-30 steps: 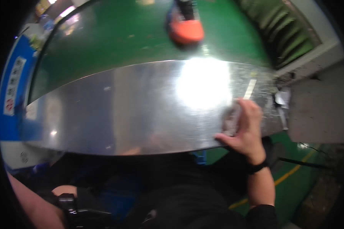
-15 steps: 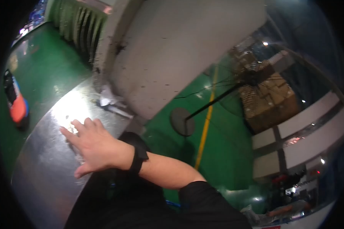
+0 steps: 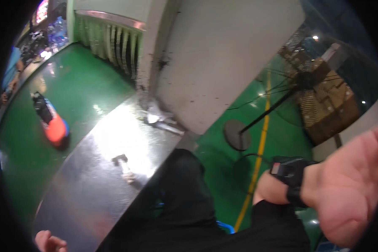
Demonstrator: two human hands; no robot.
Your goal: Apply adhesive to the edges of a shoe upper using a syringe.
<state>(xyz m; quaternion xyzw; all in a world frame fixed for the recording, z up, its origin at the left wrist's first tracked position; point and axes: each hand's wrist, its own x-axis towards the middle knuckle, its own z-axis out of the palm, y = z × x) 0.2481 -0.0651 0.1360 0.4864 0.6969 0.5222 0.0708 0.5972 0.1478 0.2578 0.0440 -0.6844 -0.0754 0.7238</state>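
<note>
Small part is lying flat by metal surface's near edge, presumably for stability; left hand and right hand are sitting well apart from it, both cropped, can't tell grip.

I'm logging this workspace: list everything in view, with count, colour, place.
Table: one, silver, lower left.
Small item: one, pale and dark, on table.
Loose piece: one, whitish, table end.
Shoe: one, orange and black, floor.
Floor: one, green, beyond table.
Curtain: one, green, upper left.
Panel: one, grey, top centre.
Fan: one, dark, upper right.
Boxes: several, brown, behind fan.
Person: one, blue clothing, left edge.
Wristband: one, black, right side.
Trousers: one pair, black, bottom centre.
Left hand: one, bare, lower left.
Right hand: one, bare, right edge.
</note>
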